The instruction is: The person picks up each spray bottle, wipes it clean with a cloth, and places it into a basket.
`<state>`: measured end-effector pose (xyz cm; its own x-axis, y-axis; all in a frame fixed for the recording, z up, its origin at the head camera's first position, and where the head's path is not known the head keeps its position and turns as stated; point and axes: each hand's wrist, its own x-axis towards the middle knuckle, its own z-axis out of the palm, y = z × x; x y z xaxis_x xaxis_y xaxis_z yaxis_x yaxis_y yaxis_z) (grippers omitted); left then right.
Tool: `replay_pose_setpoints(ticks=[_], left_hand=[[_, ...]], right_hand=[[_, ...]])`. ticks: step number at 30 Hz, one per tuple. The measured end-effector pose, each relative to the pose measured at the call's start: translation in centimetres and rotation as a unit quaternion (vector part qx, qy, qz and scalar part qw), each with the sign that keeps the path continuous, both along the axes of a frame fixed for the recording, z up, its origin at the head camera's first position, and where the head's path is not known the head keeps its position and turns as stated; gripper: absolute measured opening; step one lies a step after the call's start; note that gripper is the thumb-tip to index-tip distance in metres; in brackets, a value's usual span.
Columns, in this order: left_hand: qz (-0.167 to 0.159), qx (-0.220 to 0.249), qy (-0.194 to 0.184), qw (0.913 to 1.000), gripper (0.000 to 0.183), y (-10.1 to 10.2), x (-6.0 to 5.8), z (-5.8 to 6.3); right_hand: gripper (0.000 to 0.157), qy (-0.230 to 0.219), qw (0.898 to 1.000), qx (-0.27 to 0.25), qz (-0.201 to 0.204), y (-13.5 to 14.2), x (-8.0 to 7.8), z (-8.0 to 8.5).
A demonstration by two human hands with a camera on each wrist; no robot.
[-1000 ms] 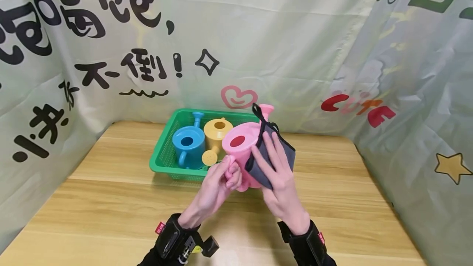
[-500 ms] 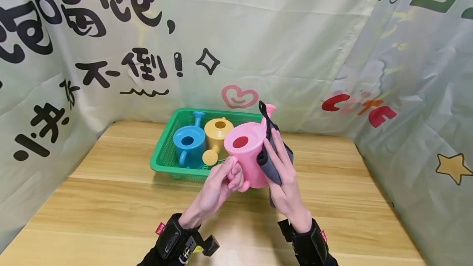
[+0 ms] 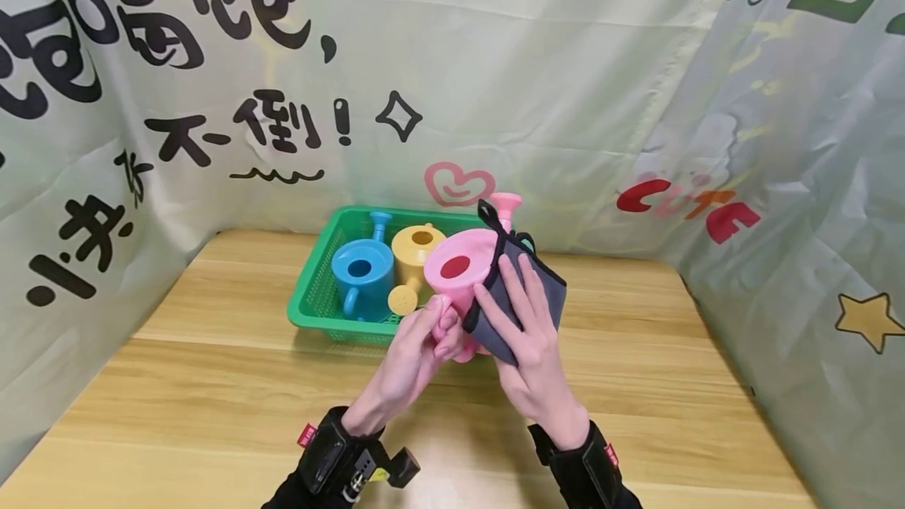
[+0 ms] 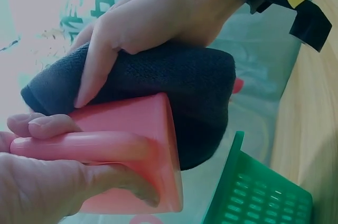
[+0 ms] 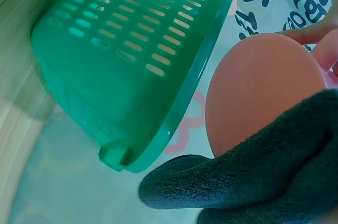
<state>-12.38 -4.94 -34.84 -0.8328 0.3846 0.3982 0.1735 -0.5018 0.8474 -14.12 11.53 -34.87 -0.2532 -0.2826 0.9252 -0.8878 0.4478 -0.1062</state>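
Observation:
In the head view my left hand (image 3: 417,348) grips the handle of a pink toy watering can (image 3: 455,267), holding it tilted close in front of the basket. The left wrist view shows fingers and thumb around that handle (image 4: 79,147). My right hand (image 3: 530,344) lies with straight, spread fingers over a dark grey cloth with black edging (image 3: 548,289), pressing it against the can's right side. Seen from the right wrist, the cloth (image 5: 253,176) bends along the can's rounded pink base (image 5: 264,86). The cloth hides much of the can's right wall.
A green plastic basket (image 3: 311,322) stands behind the hands on the wooden table (image 3: 233,415). Inside it are a blue watering can (image 3: 368,289) and a yellow one (image 3: 413,246). A printed fabric curtain (image 3: 566,100) hangs around the back and sides.
The right hand and cloth slid right along the can, then came back left over its side. The can shifted slightly with the rubbing; the left hand keeps its grip on the handle.

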Motion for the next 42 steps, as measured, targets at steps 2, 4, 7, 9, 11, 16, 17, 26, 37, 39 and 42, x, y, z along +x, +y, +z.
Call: replay_pose_setpoints(ticks=[2,4,7,9,11,16,17,26,37,39,42], left_hand=[[-0.002,-0.004,0.012,0.9999,0.035,0.1,0.0,0.0],[-0.005,-0.004,0.023,0.9997,0.035,0.2,0.1,0.0],[-0.015,0.004,0.033,0.9993,0.036,0.3,0.1,0.0],[-0.020,0.013,0.032,0.9992,0.036,0.2,0.1,0.0],[-0.028,0.025,0.025,0.9990,0.036,0.1,0.0,-0.1],[-0.066,0.088,-0.015,0.9938,0.035,-0.3,-0.3,-0.1],[-0.076,0.103,-0.025,0.9914,0.035,-0.4,-0.3,0.0],[-0.128,0.178,-0.066,0.9735,0.037,-0.9,-0.5,0.1],[-0.114,0.178,-0.052,0.9760,0.037,-1.0,-0.6,0.1],[-0.111,0.176,-0.053,0.9768,0.037,-1.0,-0.6,0.1],[-0.096,0.169,-0.051,0.9796,0.036,-0.7,-0.5,0.1]], right_hand=[[0.060,-0.024,0.999,-0.026,0.022,0.0,0.3,0.6],[0.059,-0.050,0.997,-0.047,0.042,0.1,0.8,1.4],[0.056,-0.073,0.994,-0.056,0.054,0.3,1.2,2.1],[0.057,-0.069,0.995,-0.047,0.047,0.4,1.2,2.2],[0.060,-0.044,0.998,-0.029,0.030,0.5,0.9,1.8],[0.062,0.039,0.999,0.022,-0.002,0.7,0.1,0.8],[0.059,0.048,0.998,0.030,0.001,0.7,0.0,0.7],[0.057,0.046,0.996,0.021,0.079,1.5,-0.1,1.4],[0.057,0.037,0.997,0.011,0.062,1.2,0.3,1.9],[0.058,0.055,0.997,0.039,0.043,1.1,0.3,1.7],[0.059,0.067,0.995,0.061,0.028,0.9,0.3,1.4]])
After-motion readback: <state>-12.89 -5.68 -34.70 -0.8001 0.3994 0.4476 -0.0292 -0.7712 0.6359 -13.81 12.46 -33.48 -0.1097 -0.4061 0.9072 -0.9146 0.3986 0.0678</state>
